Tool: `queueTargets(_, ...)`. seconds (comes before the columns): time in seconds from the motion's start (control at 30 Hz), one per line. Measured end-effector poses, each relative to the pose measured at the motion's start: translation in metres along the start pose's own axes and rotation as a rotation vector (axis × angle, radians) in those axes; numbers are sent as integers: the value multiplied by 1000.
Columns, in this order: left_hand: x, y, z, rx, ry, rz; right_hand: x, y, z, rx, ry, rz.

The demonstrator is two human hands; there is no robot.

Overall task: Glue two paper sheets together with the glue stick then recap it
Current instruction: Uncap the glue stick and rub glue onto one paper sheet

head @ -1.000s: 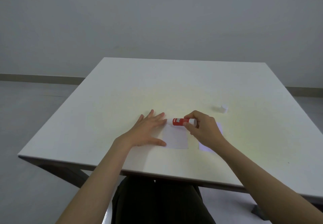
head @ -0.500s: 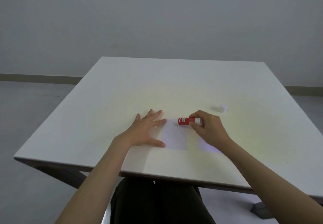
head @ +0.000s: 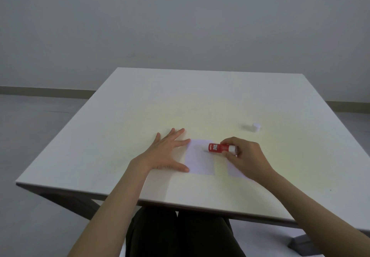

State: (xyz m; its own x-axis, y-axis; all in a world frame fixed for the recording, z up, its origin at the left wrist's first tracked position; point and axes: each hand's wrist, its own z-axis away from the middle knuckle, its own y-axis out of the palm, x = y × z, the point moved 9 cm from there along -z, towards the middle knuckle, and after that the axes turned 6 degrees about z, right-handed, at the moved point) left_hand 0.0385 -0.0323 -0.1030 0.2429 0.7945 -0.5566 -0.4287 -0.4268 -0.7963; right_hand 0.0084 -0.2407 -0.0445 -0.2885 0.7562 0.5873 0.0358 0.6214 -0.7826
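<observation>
Landmark = left sheet (head: 200, 160), lying flat on table (head: 200, 100) near the front edge.

Left hand (head: 166, 152): flat on the table, fingers spread wide, holding nothing. Index tip and thumb tip touch the sheet's left edge, at the far & near corners; palm sits just left of the sheet.

Right hand (head: 244, 156): fingers closed around the glue stick (head: 220, 148), thumb under, index over, at its white end. Stick lies approx. horizontal, red body pointing left, red end over the sheet's far right corner. Can't tell if the tip touches the paper; a faint shadow sits below it on the sheet.

2nd sheet (head: 236, 171): just right of the left sheet, a strip of bare table between them, not touching. Mostly hidden under the right hand & wrist; only its near left part shows.

Cap (head: 256, 126): small, white, on the table well right of the left sheet and farther back, apart from both hands. Stick is uncapped.

Both forearms come in from the near edge, w/ dark-clothed legs (head: 180, 234) visible below the table front.
</observation>
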Motion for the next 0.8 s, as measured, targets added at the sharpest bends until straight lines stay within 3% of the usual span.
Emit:
queueTargets(0.17, 1, 0, -1, 1, -2, 16, 11, 6, 23, 205, -102, -108)
queueTargets(0.4, 2, 1, -1, 3, -4, 27, -15, -15, 3, 27, 58, -61)
queueTargets(0.63, 2, 1, -1, 1, -14, 26, 0, -12, 15, 241, -92, -59)
queueTargets(0.8, 1, -1, 1, 3, -20, 21, -4, -14, -13, 125, -26, -34)
